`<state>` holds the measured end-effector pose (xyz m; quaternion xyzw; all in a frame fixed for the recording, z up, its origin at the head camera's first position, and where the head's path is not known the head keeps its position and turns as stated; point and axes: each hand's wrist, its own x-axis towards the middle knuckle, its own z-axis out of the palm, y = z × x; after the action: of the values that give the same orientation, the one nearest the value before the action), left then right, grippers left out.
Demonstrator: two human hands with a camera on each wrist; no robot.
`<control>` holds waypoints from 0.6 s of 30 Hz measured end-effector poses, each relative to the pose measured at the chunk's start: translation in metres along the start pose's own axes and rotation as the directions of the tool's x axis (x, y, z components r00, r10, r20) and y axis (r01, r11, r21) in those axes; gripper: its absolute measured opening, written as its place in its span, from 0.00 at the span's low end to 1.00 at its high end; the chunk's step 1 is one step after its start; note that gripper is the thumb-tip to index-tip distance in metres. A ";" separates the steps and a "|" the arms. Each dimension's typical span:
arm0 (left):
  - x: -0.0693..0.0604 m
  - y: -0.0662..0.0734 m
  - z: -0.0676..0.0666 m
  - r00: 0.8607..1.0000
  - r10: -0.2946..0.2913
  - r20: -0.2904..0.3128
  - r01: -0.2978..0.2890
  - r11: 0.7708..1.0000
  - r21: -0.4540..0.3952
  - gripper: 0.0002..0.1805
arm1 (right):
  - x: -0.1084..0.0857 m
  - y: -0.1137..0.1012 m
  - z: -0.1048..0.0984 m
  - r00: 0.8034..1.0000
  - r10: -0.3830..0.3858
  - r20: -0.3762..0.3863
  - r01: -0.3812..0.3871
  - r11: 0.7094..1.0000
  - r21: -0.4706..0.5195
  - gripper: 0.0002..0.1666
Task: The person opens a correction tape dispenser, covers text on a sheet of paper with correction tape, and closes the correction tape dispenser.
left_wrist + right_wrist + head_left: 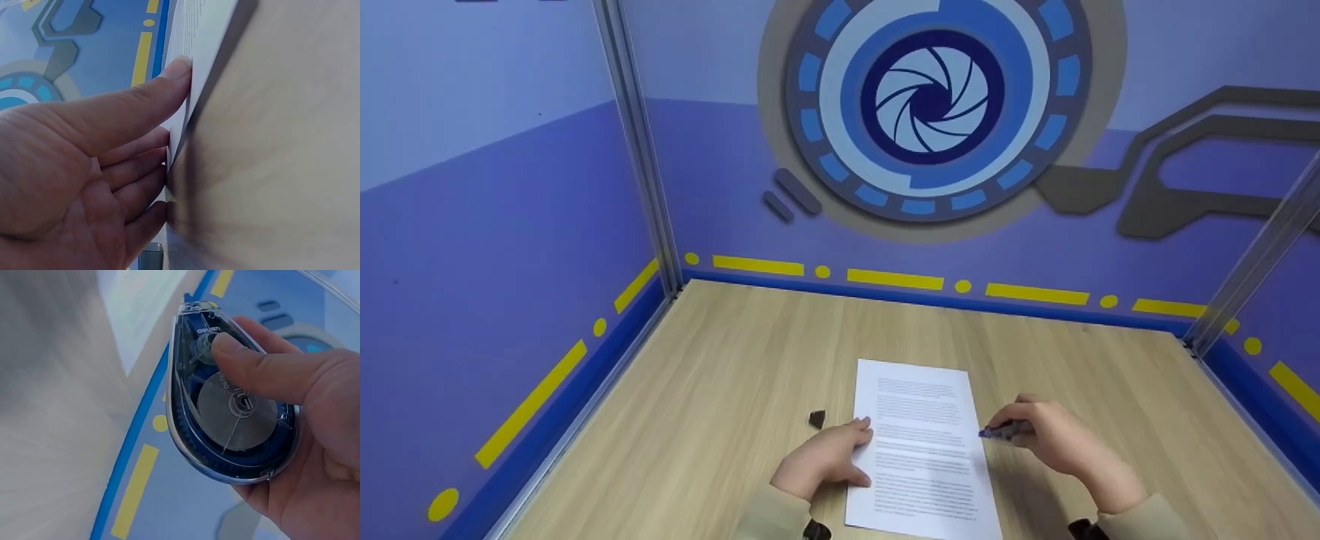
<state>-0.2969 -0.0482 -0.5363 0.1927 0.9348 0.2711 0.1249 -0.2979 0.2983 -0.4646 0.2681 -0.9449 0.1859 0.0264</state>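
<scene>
A printed sheet of paper lies on the wooden table, covered in lines of small text. My left hand rests on its left edge, thumb and fingertips touching the margin; the left wrist view shows those fingers fairly straight. Just off the sheet's right edge, my right hand holds a correction tape dispenser. Its case is clear and dark blue with a round reel inside, and my thumb presses on its face. The dispenser's tip points left toward the paper.
A small dark piece lies on the table left of the paper, near my left fingers. Blue-purple panels with yellow marks stand behind and at both sides, joined by metal corner posts.
</scene>
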 end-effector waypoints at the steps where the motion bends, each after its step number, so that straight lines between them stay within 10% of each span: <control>1: 0.000 0.000 0.000 1.000 -0.001 -0.001 0.001 1.000 0.004 0.42 | 0.001 -0.001 0.001 1.000 0.012 -0.006 -0.012 1.000 0.019 0.20; 10: 0.001 0.002 0.002 0.998 0.048 -0.033 -0.044 0.992 0.120 0.40 | 0.009 -0.009 0.020 0.988 0.146 -0.048 -0.138 0.980 0.145 0.22; 18: -0.001 0.008 -0.001 0.995 0.085 -0.061 -0.070 0.975 0.213 0.39 | 0.020 -0.017 0.038 0.990 0.103 -0.093 -0.078 0.967 0.243 0.22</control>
<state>-0.2944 -0.0430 -0.5309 0.2314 0.9538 0.1819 0.0606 -0.3041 0.2609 -0.4914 0.2157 -0.9242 0.3132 0.0349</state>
